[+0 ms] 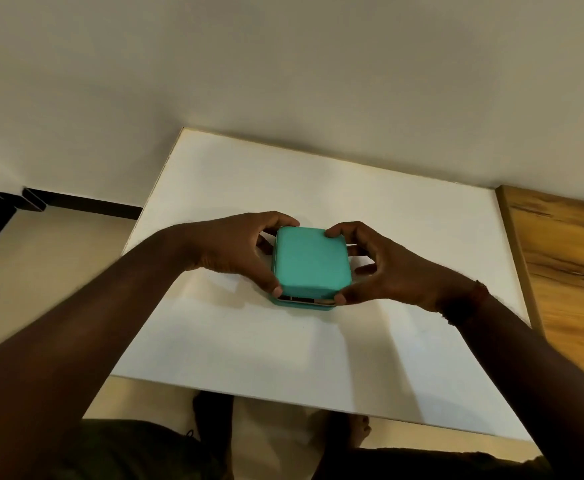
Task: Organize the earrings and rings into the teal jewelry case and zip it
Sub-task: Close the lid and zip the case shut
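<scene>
The teal jewelry case [309,261] sits in the middle of the white table [405,271], its lid lowered almost flat with a thin gap showing along the near edge. My left hand [235,249] grips the case's left side, thumb at the near left corner and fingers curled over the far left corner. My right hand [384,268] grips the right side, thumb at the near right corner and fingertips on the far right corner. No earrings or rings are visible outside the case; its inside is hidden.
A wooden surface [567,258] adjoins the table on the right. The wall rises just behind the table. A dark baseboard [86,204] runs along the floor at left. My legs and feet [339,431] show below the table's near edge.
</scene>
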